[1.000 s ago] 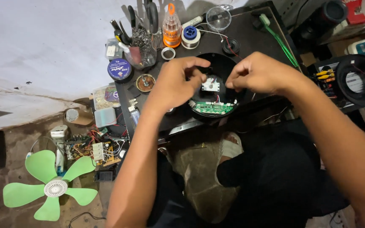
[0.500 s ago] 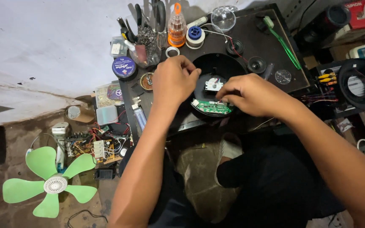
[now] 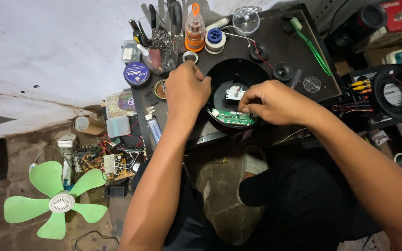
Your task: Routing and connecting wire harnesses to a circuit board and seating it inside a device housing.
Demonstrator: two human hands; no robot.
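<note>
Both hands are now brought close over the round black housing on the dark table: the left hand is curled on its left rim, the right hand, shifted left, is pinched at the green circuit board.

Left hand gripping black round housing rim; right hand pinching at green board inside.

Left hand palm down, fingers curled; right hand fingertips pinched together; both forearms bare, converging forward
</note>
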